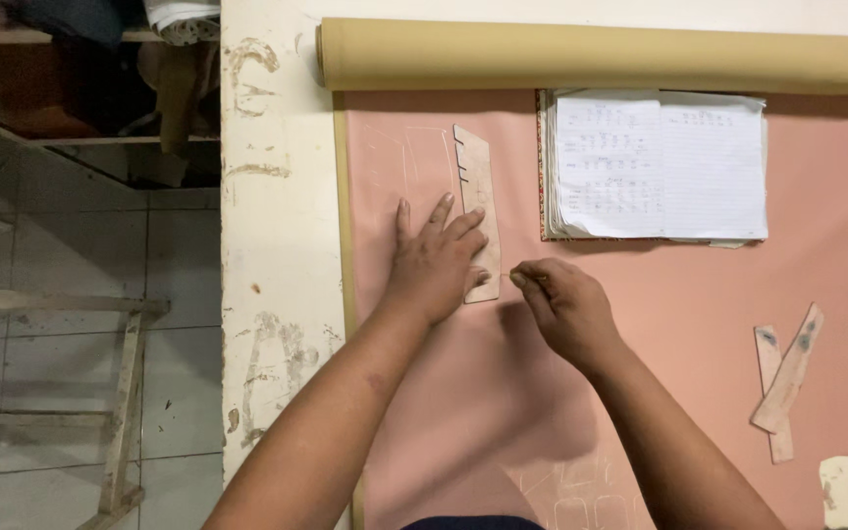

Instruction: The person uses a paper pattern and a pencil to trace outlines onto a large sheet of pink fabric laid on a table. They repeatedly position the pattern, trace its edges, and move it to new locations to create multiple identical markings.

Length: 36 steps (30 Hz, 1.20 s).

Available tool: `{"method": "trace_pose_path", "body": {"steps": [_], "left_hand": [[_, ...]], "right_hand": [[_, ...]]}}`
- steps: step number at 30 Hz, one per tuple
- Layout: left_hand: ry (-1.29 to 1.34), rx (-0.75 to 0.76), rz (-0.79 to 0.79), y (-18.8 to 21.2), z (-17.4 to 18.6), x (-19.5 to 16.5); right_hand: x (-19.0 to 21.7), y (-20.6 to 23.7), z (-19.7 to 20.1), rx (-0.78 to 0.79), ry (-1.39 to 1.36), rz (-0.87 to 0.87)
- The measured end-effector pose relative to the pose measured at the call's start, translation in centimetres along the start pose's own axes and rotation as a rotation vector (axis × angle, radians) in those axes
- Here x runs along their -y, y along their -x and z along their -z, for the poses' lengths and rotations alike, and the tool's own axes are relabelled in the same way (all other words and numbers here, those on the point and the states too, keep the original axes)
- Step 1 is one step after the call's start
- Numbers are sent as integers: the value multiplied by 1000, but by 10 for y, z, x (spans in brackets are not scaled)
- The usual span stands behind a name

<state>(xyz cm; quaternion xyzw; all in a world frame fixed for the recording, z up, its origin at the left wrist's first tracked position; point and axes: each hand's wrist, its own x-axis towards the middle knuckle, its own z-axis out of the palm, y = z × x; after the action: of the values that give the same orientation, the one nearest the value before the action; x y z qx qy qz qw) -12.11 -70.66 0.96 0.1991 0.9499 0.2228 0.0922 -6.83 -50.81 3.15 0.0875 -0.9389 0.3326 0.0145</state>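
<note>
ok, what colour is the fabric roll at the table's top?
Tan, a khaki beige fabric roll; head view.

No packages, labels, signs or screens here. The nearest to one is an open notebook [660, 165] with white, ruled, handwritten pages, lying flat on the pink cloth [679, 324] below the tan roll [601, 57].

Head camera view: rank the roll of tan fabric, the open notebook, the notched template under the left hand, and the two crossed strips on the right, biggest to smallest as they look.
1. Roll of tan fabric, running off the right edge.
2. Open notebook.
3. Notched template, partly covered by the left hand.
4. Crossed strips; each looks close to the template in size, so this order is unsure.
</note>
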Motion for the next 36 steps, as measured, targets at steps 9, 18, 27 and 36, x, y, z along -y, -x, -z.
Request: {"method": "trace_pose_path", "body": {"steps": [9,18,27,36], "left_hand": [[95,-1,-37,1,0,16],[147,-82,-57,-1,-6,22],[146,-49,-39,-2,-5,22],[-12,-48,-76,1,-17,26]], "right_hand": [[5,26,-3,26,-5,27],[24,21,-24,50,-98,111],[27,-18,-29,-96,-10,178],[-22,24,-10,-193,94,-140]]}}
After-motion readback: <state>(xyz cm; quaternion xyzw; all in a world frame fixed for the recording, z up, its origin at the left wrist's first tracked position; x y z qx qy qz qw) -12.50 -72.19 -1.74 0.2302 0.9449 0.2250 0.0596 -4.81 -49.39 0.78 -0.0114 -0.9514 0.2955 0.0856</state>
